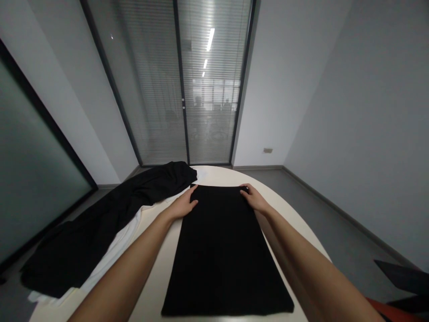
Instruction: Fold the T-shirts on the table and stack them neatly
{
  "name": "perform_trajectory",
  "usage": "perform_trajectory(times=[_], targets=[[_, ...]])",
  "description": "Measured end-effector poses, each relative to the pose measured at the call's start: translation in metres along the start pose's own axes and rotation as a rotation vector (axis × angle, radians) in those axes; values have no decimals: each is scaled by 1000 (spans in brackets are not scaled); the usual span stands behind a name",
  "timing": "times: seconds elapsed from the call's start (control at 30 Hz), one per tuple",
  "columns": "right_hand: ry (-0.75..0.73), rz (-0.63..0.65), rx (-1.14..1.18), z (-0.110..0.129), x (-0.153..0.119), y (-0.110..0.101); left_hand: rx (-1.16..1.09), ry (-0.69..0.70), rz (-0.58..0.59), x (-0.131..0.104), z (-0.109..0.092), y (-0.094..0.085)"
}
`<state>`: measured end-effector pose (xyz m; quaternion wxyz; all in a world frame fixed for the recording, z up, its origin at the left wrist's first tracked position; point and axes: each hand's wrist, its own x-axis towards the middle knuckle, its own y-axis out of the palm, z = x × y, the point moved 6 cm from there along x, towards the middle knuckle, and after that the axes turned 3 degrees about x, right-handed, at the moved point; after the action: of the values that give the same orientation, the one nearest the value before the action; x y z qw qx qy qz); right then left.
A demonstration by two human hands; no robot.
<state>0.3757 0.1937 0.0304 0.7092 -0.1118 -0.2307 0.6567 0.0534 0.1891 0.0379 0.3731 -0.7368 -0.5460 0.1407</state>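
A black cloth (225, 250) lies flat and smooth on the pale round-edged table (284, 205), its narrow-looking far edge away from me and its near edge close to the table's front. My left hand (183, 204) rests at the cloth's far left corner, thumb and fingers apart. At the far right corner is my right hand (255, 198), its fingers touching the cloth's edge, thumb spread from them. Neither hand is closed round the fabric.
Along the table's left side lies a heap of black fabric (100, 223) over white fabric (122, 239). Beyond the table stand glass panels with blinds (214, 112). A dark and red object (398, 308), partly cut off, is at the lower right.
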Motion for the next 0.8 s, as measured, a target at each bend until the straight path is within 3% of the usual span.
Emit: perform_trajectory(times=[0.23, 0.43, 0.63, 0.8], targets=[[-39, -35, -245, 0, 5, 1, 76, -77, 7, 7, 0, 5], [-174, -78, -289, 15, 5, -5, 102, -87, -101, 7, -6, 0], [-20, -44, -379, 8, -3, 6, 134, -162, -101, 0, -2, 16], [86, -155, -170, -1, -20, -3, -13, -109, -227, -15, 5, 6]])
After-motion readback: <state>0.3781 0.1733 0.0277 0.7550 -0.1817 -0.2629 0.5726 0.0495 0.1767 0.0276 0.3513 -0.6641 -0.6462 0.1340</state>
